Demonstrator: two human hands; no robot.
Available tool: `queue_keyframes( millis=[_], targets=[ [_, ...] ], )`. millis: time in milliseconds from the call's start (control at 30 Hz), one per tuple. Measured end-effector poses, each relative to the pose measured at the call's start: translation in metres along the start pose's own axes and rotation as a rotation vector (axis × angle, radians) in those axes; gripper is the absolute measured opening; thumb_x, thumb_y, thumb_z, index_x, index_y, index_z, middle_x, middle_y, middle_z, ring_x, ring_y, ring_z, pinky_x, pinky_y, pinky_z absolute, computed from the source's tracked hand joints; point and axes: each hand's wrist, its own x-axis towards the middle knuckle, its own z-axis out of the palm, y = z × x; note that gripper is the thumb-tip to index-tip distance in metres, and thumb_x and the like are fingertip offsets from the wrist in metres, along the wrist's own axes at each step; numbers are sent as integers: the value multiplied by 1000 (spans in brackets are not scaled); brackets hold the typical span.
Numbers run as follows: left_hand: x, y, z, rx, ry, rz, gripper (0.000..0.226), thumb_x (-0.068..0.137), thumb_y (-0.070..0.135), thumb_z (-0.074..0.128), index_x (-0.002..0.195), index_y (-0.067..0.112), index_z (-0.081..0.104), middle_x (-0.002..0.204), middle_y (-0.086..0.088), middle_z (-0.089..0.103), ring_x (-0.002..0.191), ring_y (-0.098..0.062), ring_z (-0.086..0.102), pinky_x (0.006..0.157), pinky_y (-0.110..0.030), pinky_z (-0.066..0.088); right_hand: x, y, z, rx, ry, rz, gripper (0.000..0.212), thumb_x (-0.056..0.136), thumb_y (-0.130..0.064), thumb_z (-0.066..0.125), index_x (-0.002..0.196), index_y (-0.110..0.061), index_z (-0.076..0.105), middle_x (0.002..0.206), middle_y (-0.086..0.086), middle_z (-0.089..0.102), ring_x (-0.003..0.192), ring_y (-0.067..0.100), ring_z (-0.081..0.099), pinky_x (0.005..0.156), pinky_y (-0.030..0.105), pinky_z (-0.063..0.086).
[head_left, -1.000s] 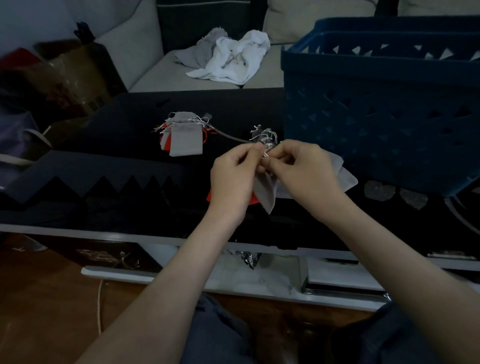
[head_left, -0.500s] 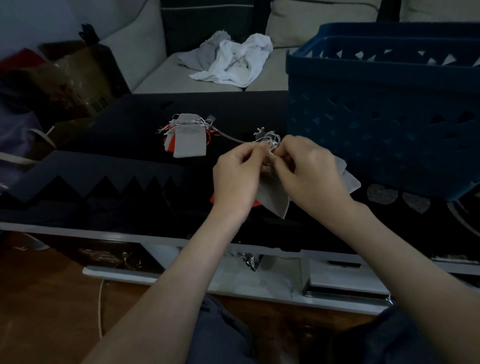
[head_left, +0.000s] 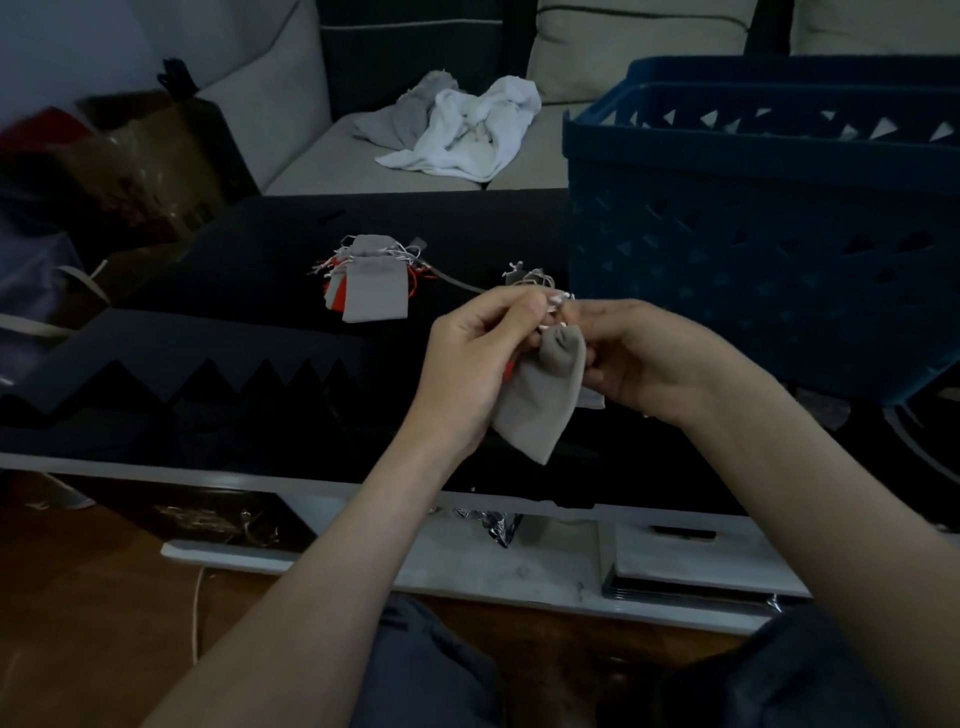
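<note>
Nearby, blue basket (head_left: 753, 260) beside pouch (head_left: 540, 400).

Left hand (head_left: 475, 364), right hand (head_left: 654, 358) raised together, fingertips meeting, fingers curled in pinch; forearms converging.

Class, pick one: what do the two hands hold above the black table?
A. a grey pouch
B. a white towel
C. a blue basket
A: the left hand and right hand grip the grey pouch near its gathered top, and it hangs between them.
</note>
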Motion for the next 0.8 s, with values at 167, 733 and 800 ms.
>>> queue_keyframes(
  millis=[167,733,800],
  targets=[
    [2,5,-8,356,-101,210,18,90,5,60,93,18,72,92,7,72,94,-10,67,86,-27,51,2,0,-11,103,-21,54,18,72,-8,60,89,-4,65,80,7,67,73,14,64,69,23,56],
    [4,2,-7,754,-72,203,14,86,8,65,93,13,76,82,13,67,78,5,62,74,-6,42,-4,6,-11,-949,262,-289,11,87,-22,66,81,-12,66,61,-6,54,53,2,46,52,11,35],
    [4,2,-6,730,-55,108,12,87,9,65,91,14,76,77,9,70,69,4,62,69,-8,43,-3,8,-8,-1125,350,-427,8,86,-19,67,82,-11,66,69,-5,55,59,3,46,59,11,36]
  ],
)
